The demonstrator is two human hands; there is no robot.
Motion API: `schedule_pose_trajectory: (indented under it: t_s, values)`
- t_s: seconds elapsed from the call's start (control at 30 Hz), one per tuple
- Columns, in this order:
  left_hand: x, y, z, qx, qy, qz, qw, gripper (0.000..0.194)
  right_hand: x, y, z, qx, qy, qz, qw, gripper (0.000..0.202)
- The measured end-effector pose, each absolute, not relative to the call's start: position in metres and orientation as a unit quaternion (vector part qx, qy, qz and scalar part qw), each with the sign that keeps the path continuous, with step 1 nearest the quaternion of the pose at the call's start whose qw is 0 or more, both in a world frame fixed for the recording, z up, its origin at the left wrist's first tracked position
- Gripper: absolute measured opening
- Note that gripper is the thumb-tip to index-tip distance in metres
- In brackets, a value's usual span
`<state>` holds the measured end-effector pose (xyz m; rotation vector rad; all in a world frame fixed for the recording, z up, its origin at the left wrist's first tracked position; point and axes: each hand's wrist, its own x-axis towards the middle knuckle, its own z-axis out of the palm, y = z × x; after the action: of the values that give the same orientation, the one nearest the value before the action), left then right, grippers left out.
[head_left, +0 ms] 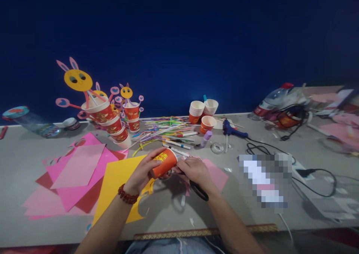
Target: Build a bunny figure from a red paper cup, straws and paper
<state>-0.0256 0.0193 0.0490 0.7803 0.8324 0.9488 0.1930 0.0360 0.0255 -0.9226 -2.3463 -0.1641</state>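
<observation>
My left hand point(144, 168) is wrapped around a red paper cup point(165, 163) with yellow lettering, tilted on its side above the table. A string of dark red beads circles the left wrist. At the cup's right end, my right hand point(196, 172) is closed, its fingertips against or very near the cup; what they pinch is hidden. A black loop point(199, 191), perhaps a scissors handle, shows beneath that hand. Pink paper point(215, 174) lies behind the right hand. Yellow paper point(116, 185) with cut-out edges lies beneath my left forearm.
Stacked cup figures point(108, 121) with yellow rabbit faces stand at the back left. Pink sheets point(80, 164) lie on the left. Pens and coloured sticks point(165, 129), paper cups point(195, 114), a glue stick point(206, 139), tape point(217, 148) and a blue glue gun point(234, 130) with cable are beyond.
</observation>
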Motion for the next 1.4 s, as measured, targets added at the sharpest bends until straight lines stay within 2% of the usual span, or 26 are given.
schedule_pose_trajectory:
  t_s: [0.13, 0.4, 0.47, 0.6, 0.67, 0.87, 1.13, 1.3, 1.4]
  values:
    - [-0.029, 0.021, 0.048, 0.365, 0.392, 0.422, 0.732, 0.059, 0.191, 0.038, 0.023, -0.336, -0.889, 0.013, 0.312, 0.043]
    - [-0.026, 0.013, 0.049, 0.405, 0.359, 0.442, 0.715, 0.056, 0.185, 0.025, 0.022, -0.400, -0.829, 0.172, 0.350, 0.039]
    - [-0.025, 0.011, 0.051, 0.428, 0.373, 0.445, 0.692, 0.057, 0.180, 0.021, 0.020, -0.432, -0.768, 0.283, 0.379, 0.037]
    - [-0.024, 0.010, 0.049, 0.491, 0.398, 0.461, 0.623, 0.057, 0.166, 0.015, 0.018, -0.447, -0.511, 0.574, 0.457, 0.038]
    - [-0.026, 0.011, 0.045, 0.531, 0.397, 0.467, 0.585, 0.057, 0.160, 0.013, 0.021, -0.432, -0.434, 0.631, 0.477, 0.042]
    - [-0.023, 0.012, 0.038, 0.612, 0.373, 0.486, 0.500, 0.060, 0.153, 0.011, 0.030, -0.419, -0.320, 0.675, 0.516, 0.049]
    - [-0.013, 0.013, 0.035, 0.618, 0.312, 0.488, 0.532, 0.075, 0.156, 0.011, 0.028, -0.421, -0.320, 0.665, 0.528, 0.049]
    - [-0.012, 0.015, 0.033, 0.672, 0.313, 0.491, 0.457, 0.054, 0.163, 0.011, 0.025, -0.439, -0.428, 0.608, 0.504, 0.043]
    - [-0.011, 0.015, 0.035, 0.690, 0.341, 0.485, 0.414, 0.032, 0.170, 0.010, 0.028, -0.459, -0.591, 0.486, 0.452, 0.038]
